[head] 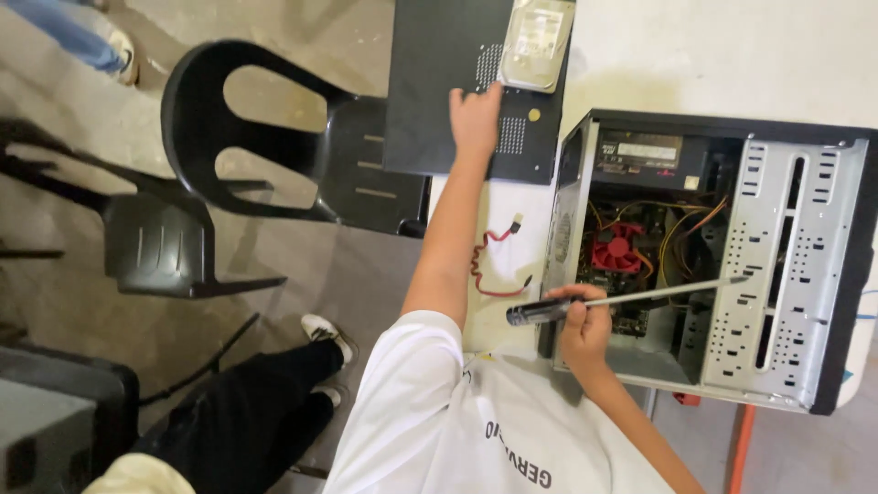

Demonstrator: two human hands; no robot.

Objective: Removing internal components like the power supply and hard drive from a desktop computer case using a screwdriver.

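My left hand (pixel 476 117) reaches forward, its fingers resting on a black metal side panel (pixel 439 82) just beside a silver hard drive (pixel 540 41) that lies on the panel. In my right hand (pixel 583 329) is a long screwdriver (pixel 640 296) with a black handle. I grip it by the handle, and the shaft points right across the open computer case (pixel 786 265). The case lies on a white table (pixel 713 55). Inside it I see a red cooling fan (pixel 617 249) and orange and yellow wires.
A red data cable (pixel 489 265) lies on the table between my arm and the case. A small gold-coloured round piece (pixel 534 115) sits on the panel. Two black plastic chairs (pixel 265 137) stand at the left. Another person's shoe (pixel 114 50) shows at the top left.
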